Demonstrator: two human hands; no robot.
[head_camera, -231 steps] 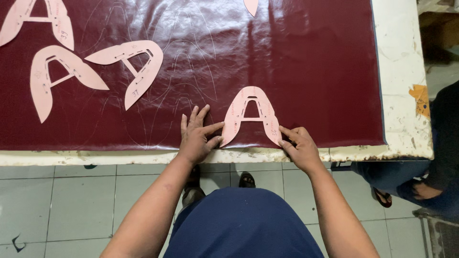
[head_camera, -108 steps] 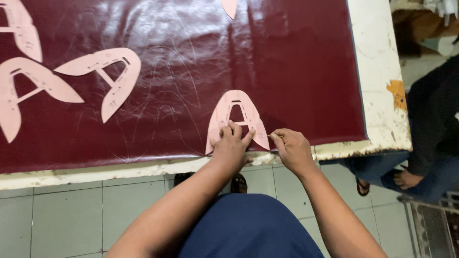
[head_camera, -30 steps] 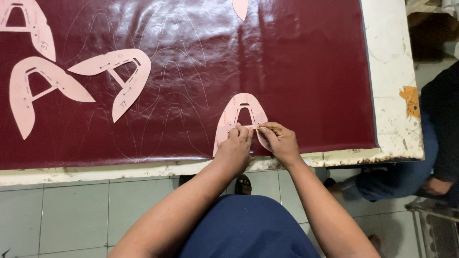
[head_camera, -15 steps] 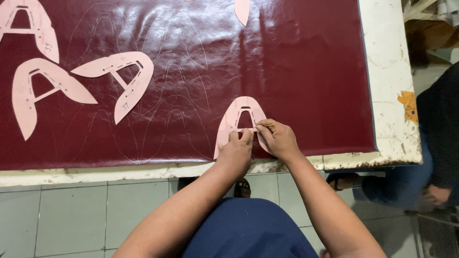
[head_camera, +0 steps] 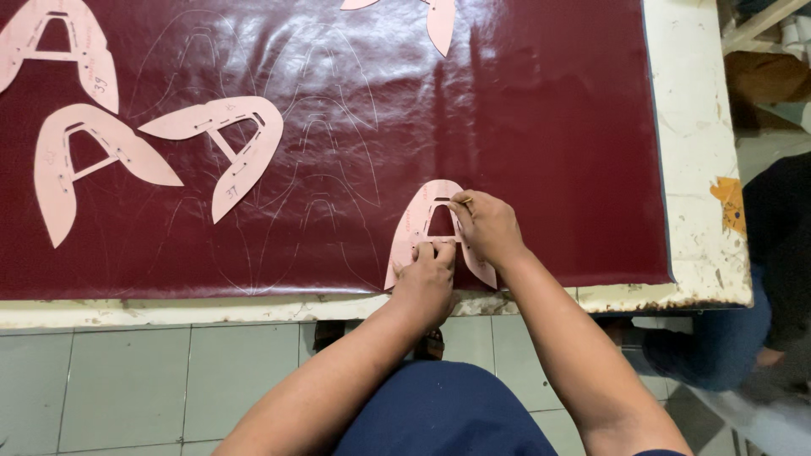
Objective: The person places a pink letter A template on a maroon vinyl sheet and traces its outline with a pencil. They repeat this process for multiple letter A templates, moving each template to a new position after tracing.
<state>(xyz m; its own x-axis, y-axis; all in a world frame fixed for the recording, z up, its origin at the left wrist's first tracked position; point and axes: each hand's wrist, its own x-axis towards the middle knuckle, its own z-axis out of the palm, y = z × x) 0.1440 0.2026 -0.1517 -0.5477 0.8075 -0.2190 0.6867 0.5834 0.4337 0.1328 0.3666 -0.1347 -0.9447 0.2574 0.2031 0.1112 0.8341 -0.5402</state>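
A pink A-shaped card pattern [head_camera: 420, 221] lies on a dark red glossy leather sheet [head_camera: 524, 127] near the table's front edge. My left hand [head_camera: 429, 274] presses down on the pattern's lower crossbar with its fingertips. My right hand [head_camera: 488, 226] rests on the pattern's right leg and pinches a thin pen or marking tool [head_camera: 463, 201] whose tip touches the inner edge of the cut-out. Faint traced outlines of the same shape show on the leather to the left.
Three more pink patterns [head_camera: 224, 143] [head_camera: 80, 160] [head_camera: 59, 38] lie at the left, part of another [head_camera: 431, 17] at the top. The white worn table edge [head_camera: 701, 169] runs along the right. Another person's leg [head_camera: 726, 355] is at the lower right, over a tiled floor [head_camera: 127, 380].
My right hand has moved from the pattern's lower right edge up to the inner cut-out. My left hand has shifted from the left side onto the crossbar.
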